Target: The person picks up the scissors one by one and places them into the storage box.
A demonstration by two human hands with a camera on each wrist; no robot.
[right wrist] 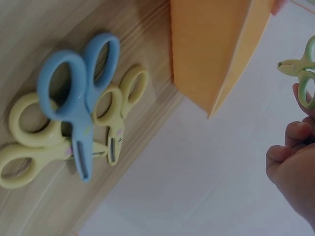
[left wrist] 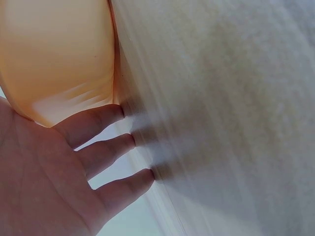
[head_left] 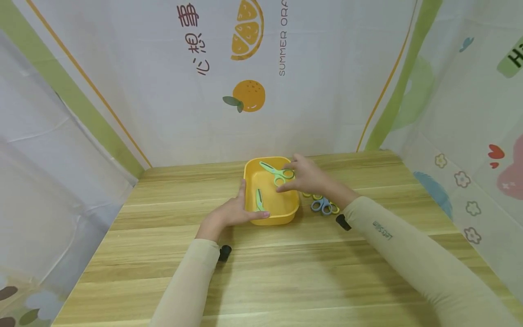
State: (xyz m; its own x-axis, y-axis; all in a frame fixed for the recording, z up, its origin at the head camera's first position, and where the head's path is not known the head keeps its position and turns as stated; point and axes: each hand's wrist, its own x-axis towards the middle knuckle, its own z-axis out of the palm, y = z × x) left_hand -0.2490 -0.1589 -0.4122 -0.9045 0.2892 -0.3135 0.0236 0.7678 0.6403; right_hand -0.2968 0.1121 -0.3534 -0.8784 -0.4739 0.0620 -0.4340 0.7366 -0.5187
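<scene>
My right hand (head_left: 307, 175) is over the right rim of a yellow plastic bin (head_left: 274, 221), gripping light green scissors (head_left: 279, 173) by the handle loops. Their blades point toward the bin's far left. In the right wrist view, the green scissors (right wrist: 294, 67) stick up past curled fingers. Another pair of green scissors (head_left: 259, 199) lies inside the bin near its front left. My left hand (head_left: 232, 211) rests against the bin's near left corner, thumb laid over the front rim. Three spread, fairly straight fingers (left wrist: 110, 152) show in the left wrist view, tips at the tabletop.
Right of the bin, blue scissors (right wrist: 81, 118) lie on top of yellow scissors (right wrist: 54, 149), with more yellow scissors (right wrist: 118, 123) beside them. All are on the wooden table (head_left: 265, 272). A printed white curtain (head_left: 318, 113) hangs behind the table's back edge.
</scene>
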